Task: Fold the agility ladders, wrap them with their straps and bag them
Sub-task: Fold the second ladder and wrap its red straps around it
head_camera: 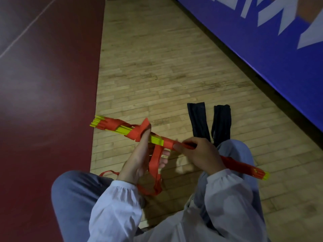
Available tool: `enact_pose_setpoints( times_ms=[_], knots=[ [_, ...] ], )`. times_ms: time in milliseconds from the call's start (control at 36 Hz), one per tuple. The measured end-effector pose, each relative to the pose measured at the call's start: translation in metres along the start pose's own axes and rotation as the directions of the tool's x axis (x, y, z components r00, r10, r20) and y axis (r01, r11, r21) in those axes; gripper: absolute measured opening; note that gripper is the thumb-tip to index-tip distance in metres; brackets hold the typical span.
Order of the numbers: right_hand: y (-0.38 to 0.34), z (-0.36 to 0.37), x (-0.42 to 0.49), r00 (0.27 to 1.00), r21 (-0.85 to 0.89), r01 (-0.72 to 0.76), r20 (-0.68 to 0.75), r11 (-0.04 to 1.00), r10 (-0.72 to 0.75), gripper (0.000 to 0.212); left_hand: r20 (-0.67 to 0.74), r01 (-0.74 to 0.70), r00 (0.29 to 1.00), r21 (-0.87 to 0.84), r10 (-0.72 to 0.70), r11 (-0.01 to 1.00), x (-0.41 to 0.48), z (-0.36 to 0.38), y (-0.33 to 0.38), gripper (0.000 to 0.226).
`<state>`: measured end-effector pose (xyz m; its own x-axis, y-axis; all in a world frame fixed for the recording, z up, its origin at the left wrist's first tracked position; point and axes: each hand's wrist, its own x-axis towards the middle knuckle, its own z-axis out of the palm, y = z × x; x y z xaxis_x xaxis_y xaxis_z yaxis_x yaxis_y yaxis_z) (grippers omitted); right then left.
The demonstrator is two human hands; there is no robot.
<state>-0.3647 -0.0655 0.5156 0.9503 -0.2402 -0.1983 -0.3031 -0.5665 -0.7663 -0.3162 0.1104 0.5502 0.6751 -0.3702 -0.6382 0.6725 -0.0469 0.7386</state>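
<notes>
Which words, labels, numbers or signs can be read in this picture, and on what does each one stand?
The white lettering on the blue wall banner: cropped by the frame edge and blurred; not readable.
On the agility ladder, red strap and black bags: no text visible.

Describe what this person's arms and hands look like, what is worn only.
Both arms are in long, loose white sleeves. The left sleeve and right sleeve are each gathered into an elastic cuff at the wrist, with the fabric puffing above it. The left hand and right hand are bare: no gloves, and no ring or watch shows.
</notes>
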Motion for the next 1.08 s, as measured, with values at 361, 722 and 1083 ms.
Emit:
enact_pose_setpoints(
  times_ms=[361,722,1083],
  knots=[
    [-0.002,0.003,-0.002,0.995,0.003,0.01,-0.095,1.0,-0.01,0.053,-0.087,-0.055,0.994,0.038,0.059,0.998,0.0,-0.005,0.0,0.055],
    [-0.005,0.004,-0.002,0.999,0.021,0.0,-0.045,1.0,0.001,0.052,-0.211,-0.236,0.948,0.042,0.24,0.971,0.003,0.0,-0.009,0.044],
    [-0.004,0.0,-0.002,0.987,0.016,-0.078,0.141,0.997,0.075,0.061,-0.105,-0.31,0.939,0.152,0.327,0.939,0.0,-0.001,-0.016,0.044]
  ],
)
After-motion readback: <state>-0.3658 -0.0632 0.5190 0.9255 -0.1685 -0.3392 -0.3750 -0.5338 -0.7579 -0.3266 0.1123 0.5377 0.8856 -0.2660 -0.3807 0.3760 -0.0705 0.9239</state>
